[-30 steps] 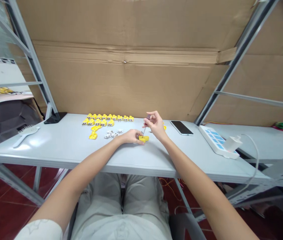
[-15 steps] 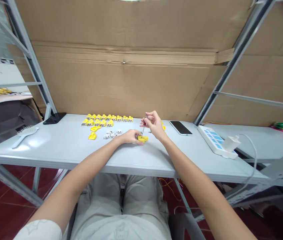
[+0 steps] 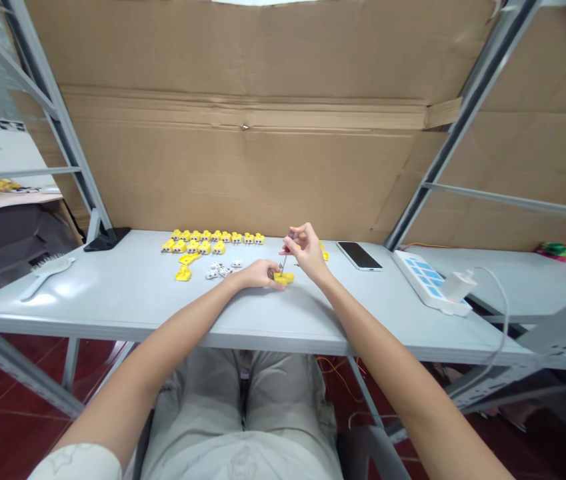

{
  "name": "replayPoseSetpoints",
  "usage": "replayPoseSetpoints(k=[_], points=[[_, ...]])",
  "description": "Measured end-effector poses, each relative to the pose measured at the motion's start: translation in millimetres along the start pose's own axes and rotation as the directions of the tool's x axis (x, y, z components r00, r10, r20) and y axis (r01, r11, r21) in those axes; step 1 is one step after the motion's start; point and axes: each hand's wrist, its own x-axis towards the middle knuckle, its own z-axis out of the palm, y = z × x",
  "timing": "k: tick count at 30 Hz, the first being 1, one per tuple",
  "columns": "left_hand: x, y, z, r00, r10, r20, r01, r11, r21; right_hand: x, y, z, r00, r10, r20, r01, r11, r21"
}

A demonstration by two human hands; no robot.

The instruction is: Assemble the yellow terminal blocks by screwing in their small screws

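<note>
Grips first: our left grip [image 3: 257, 273] is closed around a yellow plastic connector [image 3: 283, 279], fingers wrapped over it low by the worktop [image 3: 113, 300], while our right grip [image 3: 305, 250] pinches a small screwdriver [image 3: 285, 262] narrowly between thumb and fingertips, its thin shaft pointing down at that connector. We read the split as deliberate — one hand bracing, the other keeping the slim tool upright and easy to steer, with the tip apparently meeting the connector, though our fingers hide exactly where. Taking that held connector as our landmark, a close double row of matching yellow connectors [image 3: 213, 242] lies well to its left, probably grouped so that each stays within easy reach, with a few loose yellow pieces [image 3: 183, 273] nearer the worktop's front edge and small white parts [image 3: 220, 270] just left of our left grip. Farther right of the connector sit a black-screened phone [image 3: 359, 255] and a white power strip [image 3: 427, 283], seemingly kept clear of the hands; a white hairbrush [image 3: 45, 275] lies far to its left.
</note>
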Motion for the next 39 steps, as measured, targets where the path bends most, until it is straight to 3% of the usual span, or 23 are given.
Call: replayPoseSetpoints(k=[14, 20, 30, 35, 39], points=[[-2.7, 7.7, -0.6, 0.998, 0.057, 0.014, -0.058, 0.996, 0.07, 0.5, 4.8, -1.7, 0.992, 0.045, 0.121, -0.051, 0.998, 0.048], [-2.3, 5.5, 2.4, 0.998, 0.031, -0.057, -0.023, 0.989, 0.144, 1.9, 5.5, -2.0, 0.997, 0.076, 0.028, -0.077, 0.997, 0.024], [-9.7, 24.1, 6.4, 0.974, -0.022, -0.227, 0.1, 0.936, 0.337, -3.5, 6.3, 4.0, 0.994, -0.06, -0.095, 0.053, 0.996, -0.072], [-12.5, 29.2, 5.2, 0.957, -0.031, -0.288, 0.148, 0.907, 0.395, -4.8, 6.8, 9.8, 0.969, -0.112, -0.222, 0.088, 0.99, -0.112], [-7.8, 25.7, -1.5, 0.939, -0.002, -0.345, 0.153, 0.899, 0.41, 0.5, 7.5, 2.7, 0.918, -0.12, -0.378, 0.087, 0.991, -0.103]])
